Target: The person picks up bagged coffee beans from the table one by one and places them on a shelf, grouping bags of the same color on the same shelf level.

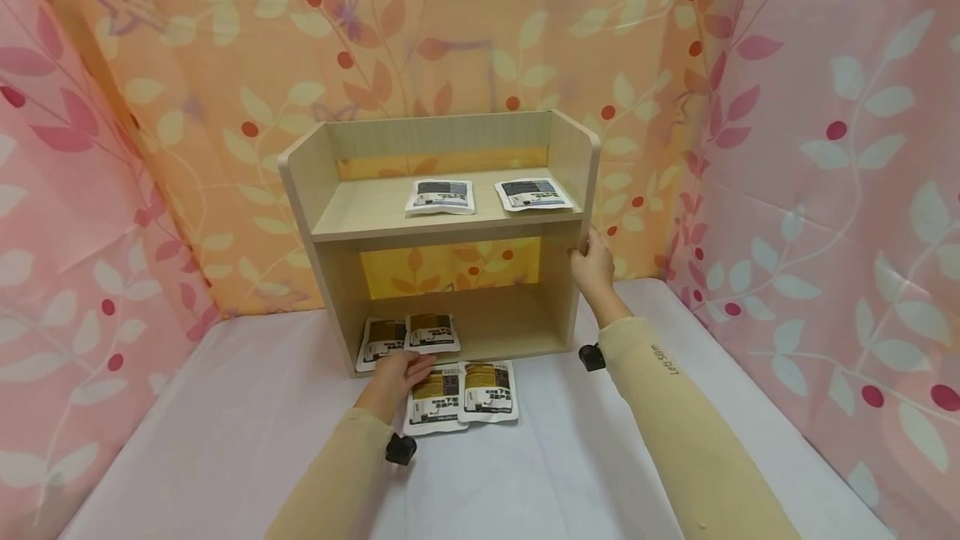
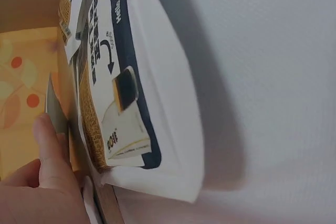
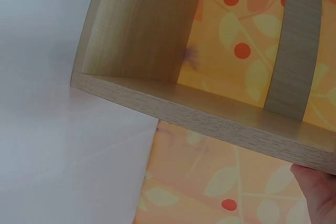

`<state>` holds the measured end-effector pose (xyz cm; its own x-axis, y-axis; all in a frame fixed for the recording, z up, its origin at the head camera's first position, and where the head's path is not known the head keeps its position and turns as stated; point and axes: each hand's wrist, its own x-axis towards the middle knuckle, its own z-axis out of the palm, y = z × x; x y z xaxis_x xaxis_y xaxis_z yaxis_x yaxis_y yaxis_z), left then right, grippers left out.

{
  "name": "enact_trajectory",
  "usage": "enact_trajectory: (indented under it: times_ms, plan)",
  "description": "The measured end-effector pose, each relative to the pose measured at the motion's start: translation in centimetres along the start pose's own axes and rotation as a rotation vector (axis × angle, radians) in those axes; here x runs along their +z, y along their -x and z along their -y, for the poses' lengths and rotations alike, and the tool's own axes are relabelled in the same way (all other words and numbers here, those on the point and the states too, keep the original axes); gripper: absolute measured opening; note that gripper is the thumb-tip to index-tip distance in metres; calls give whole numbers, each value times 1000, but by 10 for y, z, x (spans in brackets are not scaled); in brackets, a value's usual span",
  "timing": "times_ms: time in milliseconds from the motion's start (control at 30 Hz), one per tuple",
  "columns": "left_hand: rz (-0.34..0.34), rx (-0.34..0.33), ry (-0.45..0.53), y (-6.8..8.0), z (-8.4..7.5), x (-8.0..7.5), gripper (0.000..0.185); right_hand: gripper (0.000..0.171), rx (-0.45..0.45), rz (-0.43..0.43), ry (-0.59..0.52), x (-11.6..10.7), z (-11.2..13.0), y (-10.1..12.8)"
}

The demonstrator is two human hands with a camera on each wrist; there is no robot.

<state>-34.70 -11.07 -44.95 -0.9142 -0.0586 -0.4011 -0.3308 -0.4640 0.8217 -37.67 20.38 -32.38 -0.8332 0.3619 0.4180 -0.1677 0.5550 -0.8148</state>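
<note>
My left hand (image 1: pixel 395 377) is at the front of the lower shelf, its fingertips at the near edge of a white pouch with a brown label (image 1: pixel 432 332). In the left wrist view, the fingers (image 2: pixel 48 150) pinch a thin pouch edge (image 2: pixel 56 109). Another similar pouch (image 1: pixel 381 342) lies beside it at the left. Two more, a left pouch (image 1: pixel 433 407) and a right pouch (image 1: pixel 488 394), rest on the table before the shelf. My right hand (image 1: pixel 596 267) holds the right side panel of the wooden shelf unit (image 1: pixel 587 182); most of its fingers are hidden in the right wrist view.
On the upper shelf lie two blue-labelled pouches, a middle pouch (image 1: pixel 441 197) and a right pouch (image 1: pixel 533 194). A white-covered table (image 1: pixel 247 440) carries the unit. Patterned curtains (image 1: pixel 450 32) stand behind it and at both sides.
</note>
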Motion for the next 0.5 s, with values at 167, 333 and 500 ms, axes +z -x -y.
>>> enact_trajectory:
  times_ms: [167,333,500]
  plan:
    - [37,-8,-51,7,-3,1,49,40,0,-2,5,0,-1,0]
    - [60,-19,-78,14,-3,-3,50,40,6,5,-3,-2,0,1]
    - [47,-7,-159,21,1,-10,46,40,4,7,-6,0,0,1]
